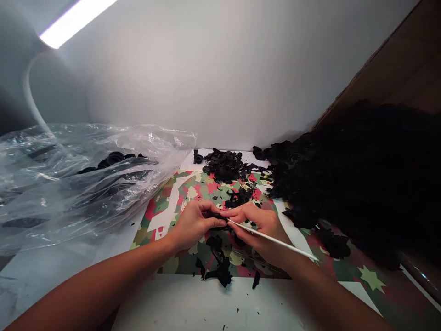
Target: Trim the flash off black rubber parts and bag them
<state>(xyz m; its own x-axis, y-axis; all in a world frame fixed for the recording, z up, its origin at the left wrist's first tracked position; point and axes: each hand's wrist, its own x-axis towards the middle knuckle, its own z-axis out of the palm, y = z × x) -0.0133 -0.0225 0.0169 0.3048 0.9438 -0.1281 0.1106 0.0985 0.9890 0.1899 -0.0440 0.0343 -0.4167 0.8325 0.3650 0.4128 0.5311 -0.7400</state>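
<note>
My left hand and my right hand meet over a camouflage-patterned sheet on the table. Both pinch a small black rubber piece between their fingertips. My right hand also grips a thin white stick that runs back along my wrist to the right. Loose black scraps lie on the sheet just below my hands.
A clear plastic bag with black rubber rings fills the left side. A large heap of black pieces covers the right, with a smaller pile at the back. A lit lamp hangs upper left. A white wall stands behind.
</note>
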